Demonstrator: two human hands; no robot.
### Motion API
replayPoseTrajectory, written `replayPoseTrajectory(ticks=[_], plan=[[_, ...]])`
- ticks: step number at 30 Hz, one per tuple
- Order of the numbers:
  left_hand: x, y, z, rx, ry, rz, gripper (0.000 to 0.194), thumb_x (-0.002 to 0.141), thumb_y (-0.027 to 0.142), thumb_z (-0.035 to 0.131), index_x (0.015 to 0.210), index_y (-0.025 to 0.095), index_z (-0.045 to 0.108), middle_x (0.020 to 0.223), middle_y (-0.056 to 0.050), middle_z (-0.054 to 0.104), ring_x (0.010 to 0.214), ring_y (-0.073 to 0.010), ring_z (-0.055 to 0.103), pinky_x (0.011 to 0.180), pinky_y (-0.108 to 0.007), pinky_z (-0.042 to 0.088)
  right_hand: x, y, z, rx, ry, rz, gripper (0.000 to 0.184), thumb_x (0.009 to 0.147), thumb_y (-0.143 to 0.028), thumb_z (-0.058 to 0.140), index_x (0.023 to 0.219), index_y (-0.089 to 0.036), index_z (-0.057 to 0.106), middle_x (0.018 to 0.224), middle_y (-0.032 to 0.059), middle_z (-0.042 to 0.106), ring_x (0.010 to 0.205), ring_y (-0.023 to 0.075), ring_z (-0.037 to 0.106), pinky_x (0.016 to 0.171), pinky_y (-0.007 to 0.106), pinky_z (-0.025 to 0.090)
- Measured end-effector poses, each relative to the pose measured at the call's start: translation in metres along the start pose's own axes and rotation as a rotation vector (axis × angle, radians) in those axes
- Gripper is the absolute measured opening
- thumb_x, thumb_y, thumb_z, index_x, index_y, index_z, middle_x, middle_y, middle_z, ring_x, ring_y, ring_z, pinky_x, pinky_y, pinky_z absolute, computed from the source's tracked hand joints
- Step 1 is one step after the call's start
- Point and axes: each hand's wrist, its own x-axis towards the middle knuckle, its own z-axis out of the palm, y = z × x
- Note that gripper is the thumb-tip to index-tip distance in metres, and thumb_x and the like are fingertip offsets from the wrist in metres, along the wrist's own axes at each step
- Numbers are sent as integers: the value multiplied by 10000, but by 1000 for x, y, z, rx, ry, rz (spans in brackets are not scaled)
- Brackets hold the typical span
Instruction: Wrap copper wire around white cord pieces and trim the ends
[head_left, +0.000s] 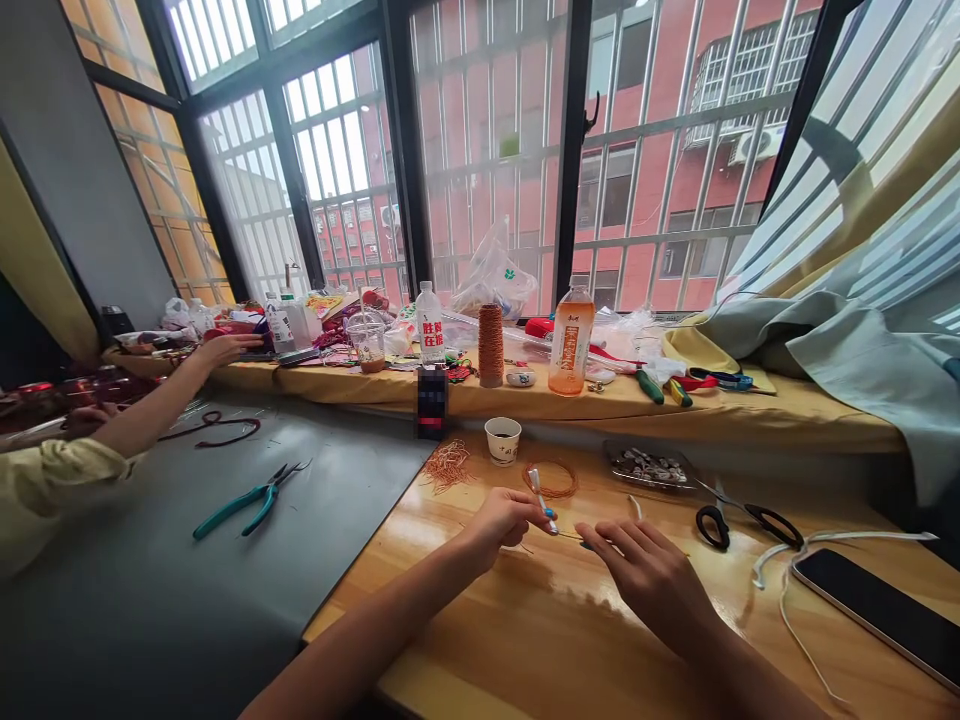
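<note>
Over the wooden table (480, 660), my left hand (504, 522) pinches a short white cord (535, 484) with a bit of blue (550, 512) on it. A thin brownish thread (568, 535) runs from there to my right hand (645, 570), whose fingers are closed on it. Something dark shows under my right fingertips, too small to make out. Just beyond my hands lie a coil of copper-coloured thread (553, 479) and a bundle of cut threads (448, 463). A paper cup (502, 441) with dark contents stands behind them.
Black-handled scissors (739, 510), loose white cords (795, 560) and a phone (885, 610) lie right. Behind are a tray of small pieces (649, 466), a thread spool (490, 345) and an orange drink bottle (571, 340). Left, teal pliers (247, 505) lie near another person's arm (169, 395).
</note>
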Motion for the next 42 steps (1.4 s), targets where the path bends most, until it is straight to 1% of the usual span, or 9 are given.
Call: replayPoseTrajectory(ticks=[8,14,17,21,25,28,33,37,42], plan=[[5,-5,-3,17,-66,-30,162,539,208,626,643,86,607,593,-17,604,319,16,156,388,-233,21,-2,-1,3,54,-29,48,267,849,-93,315,816,-148,574,632,25,568,594,138,484,607,260,317],[7,-5,3,140,-7,79,284,543,367,650,640,108,584,588,9,586,325,-5,281,360,-203,152,0,-5,2,222,-215,240,318,858,-150,270,763,-199,569,611,4,558,484,103,505,437,206,294],[8,-7,4,218,-14,129,298,558,393,637,643,113,578,591,13,581,330,-14,310,355,-198,189,3,-5,-2,360,-312,387,292,843,-200,313,710,-216,573,629,-9,577,472,99,512,419,200,296],[6,-9,4,328,-27,243,234,634,348,590,662,116,583,557,23,535,363,-21,305,356,-183,220,9,-3,-1,731,-517,678,297,801,-278,357,600,-187,555,541,-7,533,513,107,494,473,199,328],[-2,-8,7,485,-93,356,181,697,297,539,742,127,581,642,11,534,407,-27,330,366,-163,251,11,3,7,1152,-849,1052,262,703,-379,394,586,-167,494,391,-70,330,320,58,263,351,195,187],[-6,-7,10,617,-161,453,144,689,224,558,796,129,575,683,7,533,437,-27,343,407,-159,268,12,5,6,1336,-951,1206,185,610,-362,435,584,-178,445,390,-92,295,291,35,164,335,200,97],[-4,-11,9,793,-140,552,132,723,212,550,826,148,602,698,-12,548,538,-60,404,517,-165,327,15,2,-3,1429,-962,1220,159,555,-334,449,579,-178,432,418,-82,282,356,39,172,374,200,67],[-2,-18,5,943,-149,643,168,770,226,489,866,151,604,768,-50,574,662,-110,492,603,-194,364,15,2,-5,1405,-901,1052,294,608,-455,450,598,-165,488,428,-69,294,407,55,214,404,196,118],[1,-23,5,984,-92,683,215,814,218,395,883,167,592,822,-62,588,750,-137,526,673,-216,381,12,-5,0,1254,-860,1010,421,742,-557,320,773,-175,495,449,-66,342,399,73,289,389,194,203]])
